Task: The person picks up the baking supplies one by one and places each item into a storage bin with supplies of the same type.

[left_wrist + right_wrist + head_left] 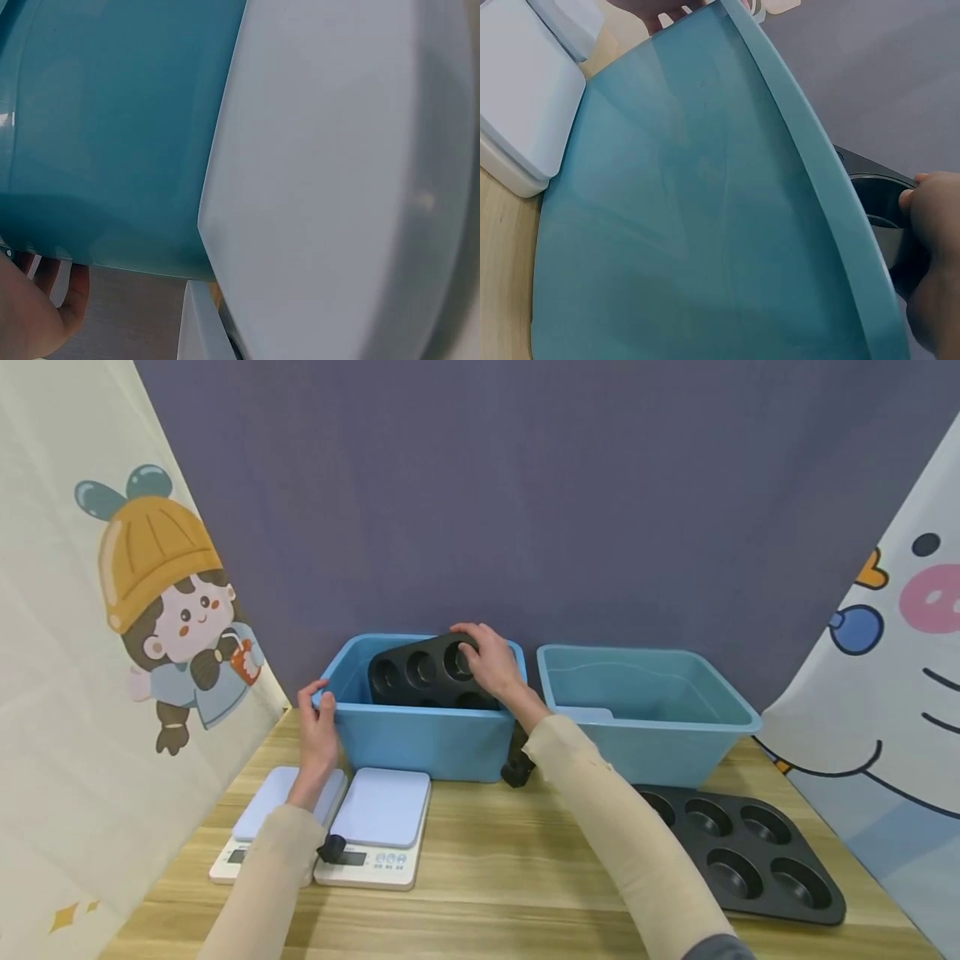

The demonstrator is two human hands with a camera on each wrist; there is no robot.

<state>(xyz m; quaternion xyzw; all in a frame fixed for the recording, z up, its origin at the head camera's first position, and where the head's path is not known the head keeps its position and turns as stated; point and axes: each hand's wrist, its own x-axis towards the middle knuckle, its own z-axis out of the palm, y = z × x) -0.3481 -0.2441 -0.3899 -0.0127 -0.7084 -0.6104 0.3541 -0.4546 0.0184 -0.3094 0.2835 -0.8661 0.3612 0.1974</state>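
Tilted inside the left blue bin (423, 743) is a black muffin tin (401, 672), its lower part hidden behind the bin's front wall. My right hand (491, 664) grips the tin's upper right corner, with the thumb at one of the cups; the right wrist view also shows this hand (937, 247) on the tin beyond the rim. My left hand (318, 731) holds the bin's left end, fingers and thumb at the rim. In the left wrist view, the fingers of that hand (37, 315) bend against the bin's side (112, 150).
To the right stands a second blue bin (652, 747) with a pale flat item (588, 714) in it. Another black muffin tin (757, 852) lies on the wooden table (510, 877) before it. Two white kitchen scales (382, 810) (270, 797) sit below my left arm.
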